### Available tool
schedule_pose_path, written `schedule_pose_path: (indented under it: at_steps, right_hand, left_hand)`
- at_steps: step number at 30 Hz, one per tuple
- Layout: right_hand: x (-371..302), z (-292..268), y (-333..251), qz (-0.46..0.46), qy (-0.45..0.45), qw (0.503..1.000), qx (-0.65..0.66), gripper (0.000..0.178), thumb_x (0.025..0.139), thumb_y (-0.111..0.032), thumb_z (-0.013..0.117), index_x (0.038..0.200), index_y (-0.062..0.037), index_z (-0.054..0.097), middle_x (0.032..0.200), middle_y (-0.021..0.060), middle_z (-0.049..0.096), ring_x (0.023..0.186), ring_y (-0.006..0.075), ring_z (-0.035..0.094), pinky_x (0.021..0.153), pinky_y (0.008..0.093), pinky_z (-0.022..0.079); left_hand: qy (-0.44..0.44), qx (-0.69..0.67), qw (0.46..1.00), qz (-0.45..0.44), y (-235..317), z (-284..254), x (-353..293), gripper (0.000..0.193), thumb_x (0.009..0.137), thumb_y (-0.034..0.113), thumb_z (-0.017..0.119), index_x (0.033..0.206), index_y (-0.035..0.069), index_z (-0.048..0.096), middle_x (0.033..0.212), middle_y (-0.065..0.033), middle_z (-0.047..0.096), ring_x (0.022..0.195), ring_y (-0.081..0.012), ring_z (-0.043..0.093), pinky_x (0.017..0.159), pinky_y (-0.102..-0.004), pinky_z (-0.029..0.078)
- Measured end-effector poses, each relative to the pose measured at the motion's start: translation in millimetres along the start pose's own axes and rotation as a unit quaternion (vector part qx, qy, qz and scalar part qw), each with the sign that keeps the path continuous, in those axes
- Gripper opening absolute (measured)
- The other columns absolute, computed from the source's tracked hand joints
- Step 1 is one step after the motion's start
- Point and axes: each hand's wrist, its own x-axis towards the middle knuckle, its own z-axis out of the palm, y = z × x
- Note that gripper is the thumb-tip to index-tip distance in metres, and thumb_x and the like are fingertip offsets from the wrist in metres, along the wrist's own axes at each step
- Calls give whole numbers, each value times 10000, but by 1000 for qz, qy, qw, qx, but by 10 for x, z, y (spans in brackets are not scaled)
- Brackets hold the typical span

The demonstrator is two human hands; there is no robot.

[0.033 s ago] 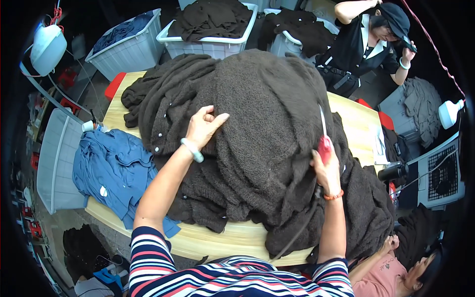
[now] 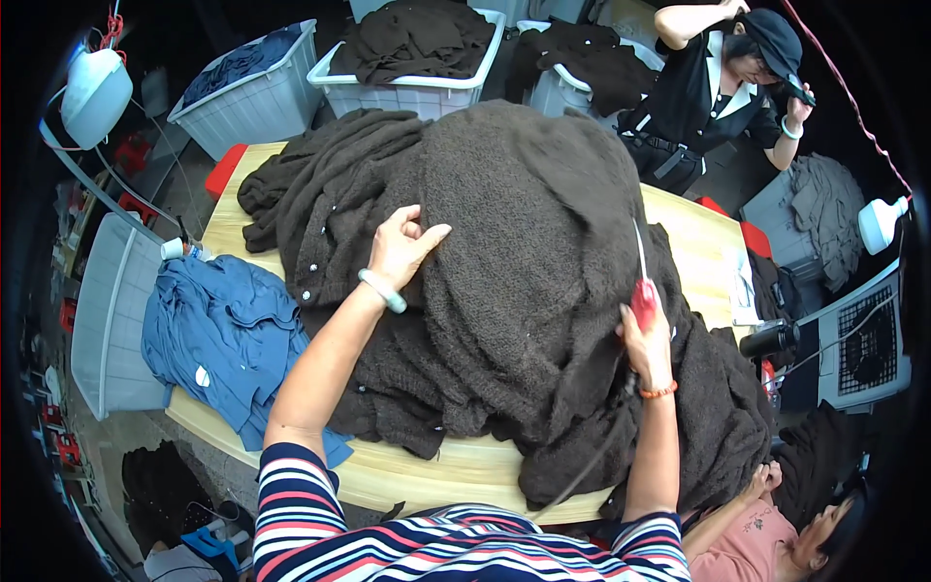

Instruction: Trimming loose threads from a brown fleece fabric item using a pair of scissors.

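Note:
A large pile of dark brown knit garments (image 2: 504, 252) covers the middle of the table. My left hand (image 2: 400, 250) rests on its left part, thumb apart from the loosely bent fingers, with nothing seen between them. At the pile's right side, my right hand (image 2: 648, 339) is closed round a red-handled tool (image 2: 644, 296). A thin, pale metal blade points away from me along the cloth; whether it is one blade or a pair I cannot make out. A dark strap or cord (image 2: 582, 472) runs down from near the right wrist.
Blue garments (image 2: 228, 315) lie at the table's (image 2: 456, 475) left. Behind stand grey bins (image 2: 407, 95) heaped with clothes. One co-worker (image 2: 713, 107) stands at the far right, arms raised; another person (image 2: 747, 538) is at the near right. A black cylinder (image 2: 769, 339) sits at the right edge.
My right hand and the red-handled tool have shifted slightly right and toward me. The left hand has barely moved. The top of the pile has settled a little.

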Motion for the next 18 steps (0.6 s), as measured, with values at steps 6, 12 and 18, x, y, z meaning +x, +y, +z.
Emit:
schedule_pose_path:
  at_steps: [6, 12, 18]
  right_hand:
    - [-429, -638, 229, 65, 18, 998, 0, 141, 931, -109, 637, 996, -17, 555, 645, 19, 587, 556, 96, 562, 540, 259, 490]
    - [-605, -858, -172, 46, 23, 996, 72, 314, 943, -91, 611, 1227, 36, 568, 705, 9, 583, 612, 80, 558, 590, 243, 473]
    - [-610, -724, -446, 11, -42, 996, 72, 331, 945, -81, 609, 1252, 38, 578, 785, 7, 606, 644, 68, 561, 640, 242, 505]
  left_hand:
    - [-22, -123, 976, 177, 1119, 831, -22, 201, 882, 110, 637, 1050, 26, 709, 865, -99, 715, 743, -128, 647, 691, -261, 519]
    - [-241, 211, 825, 466, 1058, 2159, -864, 90, 777, 105, 611, 827, 84, 683, 806, -113, 599, 809, -300, 629, 738, -430, 491]
    - [-133, 142, 859, 474, 886, 1560, -1058, 210, 746, 52, 678, 955, 49, 665, 856, -86, 582, 813, -280, 582, 752, -398, 454]
